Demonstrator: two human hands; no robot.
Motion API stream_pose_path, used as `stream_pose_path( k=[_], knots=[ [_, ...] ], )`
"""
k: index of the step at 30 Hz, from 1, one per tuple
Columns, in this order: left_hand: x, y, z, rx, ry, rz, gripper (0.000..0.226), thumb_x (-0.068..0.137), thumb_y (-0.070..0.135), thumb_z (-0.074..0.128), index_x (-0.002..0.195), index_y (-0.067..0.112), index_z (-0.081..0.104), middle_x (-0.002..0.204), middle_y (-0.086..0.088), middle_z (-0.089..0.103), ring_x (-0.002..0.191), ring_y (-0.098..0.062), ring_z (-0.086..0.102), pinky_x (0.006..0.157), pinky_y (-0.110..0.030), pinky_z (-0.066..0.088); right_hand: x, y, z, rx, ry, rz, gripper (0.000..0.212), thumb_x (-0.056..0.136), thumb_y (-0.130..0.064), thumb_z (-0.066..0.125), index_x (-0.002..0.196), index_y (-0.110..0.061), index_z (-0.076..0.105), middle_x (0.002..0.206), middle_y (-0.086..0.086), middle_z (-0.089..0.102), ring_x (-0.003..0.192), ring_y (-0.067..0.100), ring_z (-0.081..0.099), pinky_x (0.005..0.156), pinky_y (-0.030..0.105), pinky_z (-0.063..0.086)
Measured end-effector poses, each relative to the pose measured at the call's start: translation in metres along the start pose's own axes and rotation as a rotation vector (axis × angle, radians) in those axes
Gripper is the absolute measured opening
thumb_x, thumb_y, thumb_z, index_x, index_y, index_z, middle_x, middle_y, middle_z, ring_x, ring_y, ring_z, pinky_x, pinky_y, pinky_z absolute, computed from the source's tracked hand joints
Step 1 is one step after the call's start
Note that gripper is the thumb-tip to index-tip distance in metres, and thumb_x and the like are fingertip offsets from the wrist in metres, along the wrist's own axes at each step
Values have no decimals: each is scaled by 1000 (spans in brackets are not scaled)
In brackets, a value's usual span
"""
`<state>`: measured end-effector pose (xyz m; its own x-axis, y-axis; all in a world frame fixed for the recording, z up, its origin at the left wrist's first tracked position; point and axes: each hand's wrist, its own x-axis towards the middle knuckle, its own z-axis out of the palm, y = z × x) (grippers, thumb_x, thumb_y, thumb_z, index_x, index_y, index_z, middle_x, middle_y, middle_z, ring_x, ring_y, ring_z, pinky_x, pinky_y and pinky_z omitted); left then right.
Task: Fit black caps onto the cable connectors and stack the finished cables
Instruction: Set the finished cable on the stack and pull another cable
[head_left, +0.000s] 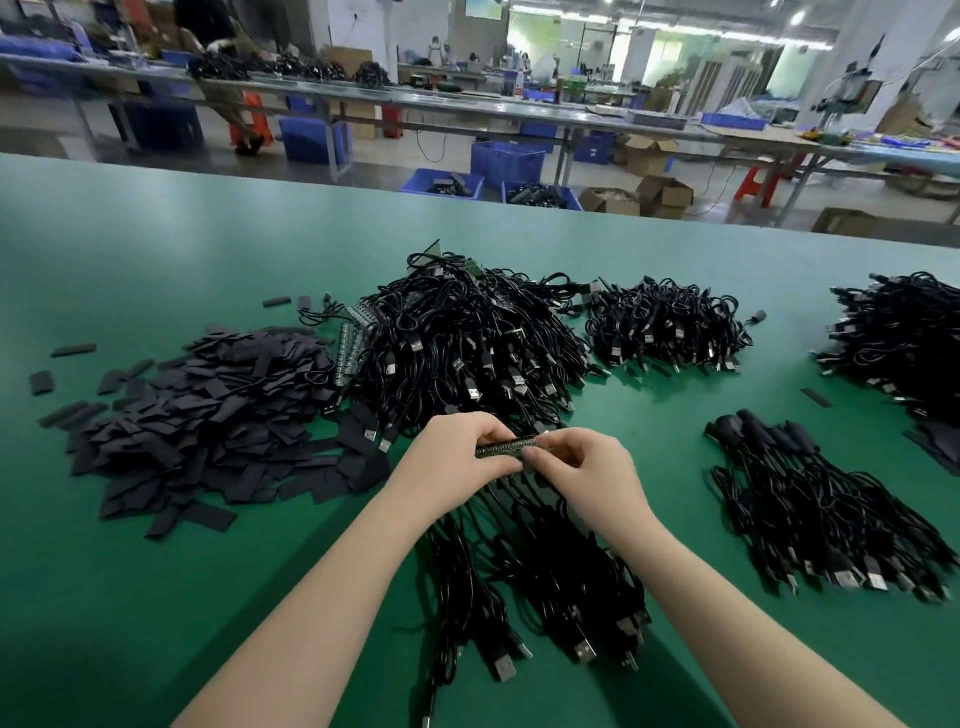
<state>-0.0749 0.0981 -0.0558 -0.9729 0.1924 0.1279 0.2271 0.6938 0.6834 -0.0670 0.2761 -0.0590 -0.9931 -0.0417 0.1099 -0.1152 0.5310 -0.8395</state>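
Observation:
My left hand (457, 457) grips the left end of a narrow strip of green connector boards (506, 447), held level above the green table (156, 249). My right hand (582, 467) pinches the same strip at its right end. Black cables (545, 571) hang from the strip toward me, with USB plugs lying near the table's front. A heap of flat black caps (208, 415) lies to the left. A big pile of uncapped cables (467, 338) sits just behind my hands. A row of capped cables (810, 493) lies to the right.
Two more cable piles lie at the back right (670, 325) and the far right edge (904, 338). Loose caps are scattered around the heap. Beyond the table's far edge stand blue bins (506, 161), cardboard boxes and other workbenches.

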Motion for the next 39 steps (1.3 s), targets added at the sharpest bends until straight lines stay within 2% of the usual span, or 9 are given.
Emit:
stream_pose_path(
  k=[9,16,20,22,25,29,32,35,39],
  knots=[
    [12,12,3,-12,-70,-58,5,82,36,73,82,39,69,86,16,69,87,-2,62,84,-34,54,0,3,-6,-32,68,12,13,81,-25,81,73,-28,72,65,-11,69,58,-8,59,57,4,41],
    [16,15,18,149,-22,-86,4,85,41,68,87,39,66,82,21,59,82,-5,55,69,-26,47,-12,9,-1,-72,235,-41,20,86,-19,75,70,-27,67,63,-15,66,65,-8,60,60,5,41],
    [16,13,24,188,-31,-64,14,88,44,63,99,37,67,86,21,60,80,-3,57,61,-22,43,-13,1,-28,24,467,-16,16,94,-25,66,80,-30,59,76,-12,66,66,0,62,65,26,54],
    [19,15,27,164,-66,-2,19,88,44,64,105,35,67,94,19,63,90,-7,60,69,-25,48,-13,-16,-41,82,568,-98,13,95,-27,63,85,-32,57,82,-12,65,66,4,62,66,35,56],
    [20,22,28,221,-101,118,35,88,43,67,121,32,65,113,13,68,102,-10,63,88,-30,52,-15,-54,-49,104,595,-316,17,96,-28,63,85,-38,54,84,-13,64,65,13,61,61,32,50],
    [21,22,9,-61,173,97,34,97,29,57,131,29,59,117,8,68,88,-15,68,76,-33,60,-16,-94,-41,128,464,-532,22,95,-24,63,88,-42,53,82,-16,63,62,8,60,56,21,46],
    [21,14,-21,-352,484,-83,28,101,28,47,127,26,59,108,12,68,57,4,54,51,-13,46,-9,-104,-25,321,344,-378,22,97,-17,61,90,-36,53,85,-15,64,65,11,69,59,28,55],
    [14,3,-47,-192,684,-119,26,100,33,47,121,27,62,108,14,67,81,7,57,73,-20,46,4,-96,-8,654,238,-12,10,100,-11,55,98,-20,52,97,2,63,69,12,73,67,27,60],
    [2,6,-48,45,449,107,34,97,47,48,123,32,63,116,17,64,102,-1,56,90,-28,46,9,-72,15,938,83,441,13,101,-4,52,113,-7,51,111,15,61,65,13,73,66,29,63]
  ],
)
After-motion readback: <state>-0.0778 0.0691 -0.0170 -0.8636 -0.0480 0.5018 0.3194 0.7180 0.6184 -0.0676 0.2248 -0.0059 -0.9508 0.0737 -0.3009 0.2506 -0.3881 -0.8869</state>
